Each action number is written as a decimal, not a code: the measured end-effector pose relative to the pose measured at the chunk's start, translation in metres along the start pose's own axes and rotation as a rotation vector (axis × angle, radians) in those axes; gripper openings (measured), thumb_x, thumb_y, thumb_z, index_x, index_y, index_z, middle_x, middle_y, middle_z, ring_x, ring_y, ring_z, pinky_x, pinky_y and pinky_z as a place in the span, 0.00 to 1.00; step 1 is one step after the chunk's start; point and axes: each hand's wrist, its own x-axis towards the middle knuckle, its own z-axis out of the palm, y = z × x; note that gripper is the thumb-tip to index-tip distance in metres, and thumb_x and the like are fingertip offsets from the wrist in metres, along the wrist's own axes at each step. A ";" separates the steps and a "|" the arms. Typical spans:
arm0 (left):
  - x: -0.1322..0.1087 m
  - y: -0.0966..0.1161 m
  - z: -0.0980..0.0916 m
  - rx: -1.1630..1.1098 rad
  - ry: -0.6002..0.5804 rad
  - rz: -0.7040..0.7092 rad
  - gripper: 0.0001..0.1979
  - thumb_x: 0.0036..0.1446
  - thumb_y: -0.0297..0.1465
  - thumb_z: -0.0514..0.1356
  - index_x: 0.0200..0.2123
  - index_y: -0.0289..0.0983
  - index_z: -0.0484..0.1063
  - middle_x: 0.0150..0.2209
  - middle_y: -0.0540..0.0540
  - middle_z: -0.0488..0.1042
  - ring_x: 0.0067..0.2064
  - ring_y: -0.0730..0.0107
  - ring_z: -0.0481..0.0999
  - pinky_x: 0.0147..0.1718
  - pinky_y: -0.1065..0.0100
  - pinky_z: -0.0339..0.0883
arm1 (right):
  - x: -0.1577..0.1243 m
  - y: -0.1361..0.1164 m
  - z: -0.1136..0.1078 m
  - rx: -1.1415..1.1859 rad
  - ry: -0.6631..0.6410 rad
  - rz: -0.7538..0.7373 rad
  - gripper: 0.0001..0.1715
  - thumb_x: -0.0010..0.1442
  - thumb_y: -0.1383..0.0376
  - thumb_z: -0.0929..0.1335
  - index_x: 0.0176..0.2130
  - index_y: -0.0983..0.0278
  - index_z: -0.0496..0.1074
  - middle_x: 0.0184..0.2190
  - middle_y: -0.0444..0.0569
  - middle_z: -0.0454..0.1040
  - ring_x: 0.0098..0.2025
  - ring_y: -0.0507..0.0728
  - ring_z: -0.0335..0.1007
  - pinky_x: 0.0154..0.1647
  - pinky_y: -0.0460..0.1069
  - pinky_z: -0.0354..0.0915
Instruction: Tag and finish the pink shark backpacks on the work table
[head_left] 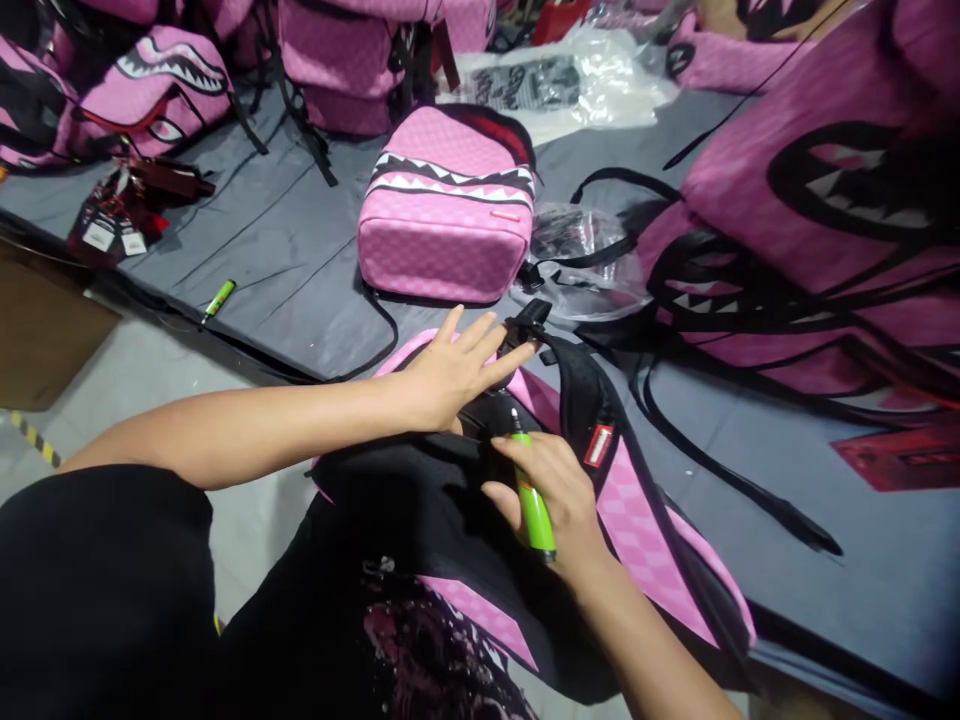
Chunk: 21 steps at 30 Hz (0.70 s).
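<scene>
Green marker (pixel 531 490) curled in your right hand (pixel 562 490), frame centre, pale tip (pixel 515 416) exposed; your left hand (pixel 459 372) spread over backpack (pixel 649 530), lower centre. Wrist slip could streak fabric.

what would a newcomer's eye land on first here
Probably the pink backpack with jagged shark teeth, at upper centre on the grey table. Next, the bright green marker in the right hand, over the black-and-pink bag nearest the camera. The left hand is spread at that bag's upper edge.
</scene>
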 end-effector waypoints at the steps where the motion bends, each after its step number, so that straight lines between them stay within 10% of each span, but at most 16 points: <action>1: 0.001 0.002 0.000 0.013 -0.011 -0.016 0.59 0.44 0.47 0.71 0.70 0.32 0.44 0.66 0.28 0.56 0.67 0.40 0.53 0.62 0.44 0.41 | 0.001 0.002 0.000 0.030 -0.011 0.036 0.24 0.65 0.53 0.66 0.55 0.62 0.66 0.40 0.55 0.76 0.43 0.62 0.73 0.43 0.57 0.71; 6: 0.006 0.009 -0.002 0.025 -0.075 -0.086 0.49 0.53 0.41 0.68 0.69 0.30 0.46 0.62 0.29 0.62 0.58 0.47 0.64 0.55 0.52 0.54 | 0.006 0.008 -0.006 0.104 -0.043 0.299 0.27 0.64 0.51 0.65 0.56 0.63 0.62 0.38 0.52 0.78 0.38 0.61 0.77 0.36 0.54 0.72; 11: 0.007 0.010 -0.001 0.015 -0.049 -0.093 0.43 0.56 0.38 0.65 0.69 0.31 0.48 0.63 0.31 0.62 0.58 0.46 0.63 0.55 0.52 0.54 | 0.025 0.017 -0.023 0.081 -0.182 0.278 0.09 0.62 0.59 0.69 0.41 0.61 0.73 0.35 0.49 0.78 0.35 0.57 0.76 0.37 0.52 0.72; 21: 0.013 0.008 0.000 -0.024 -0.131 -0.171 0.39 0.58 0.35 0.63 0.68 0.35 0.51 0.65 0.35 0.59 0.58 0.46 0.64 0.54 0.51 0.56 | 0.053 0.027 -0.028 0.289 -0.382 0.301 0.14 0.63 0.57 0.69 0.46 0.61 0.76 0.43 0.51 0.79 0.43 0.58 0.77 0.47 0.53 0.73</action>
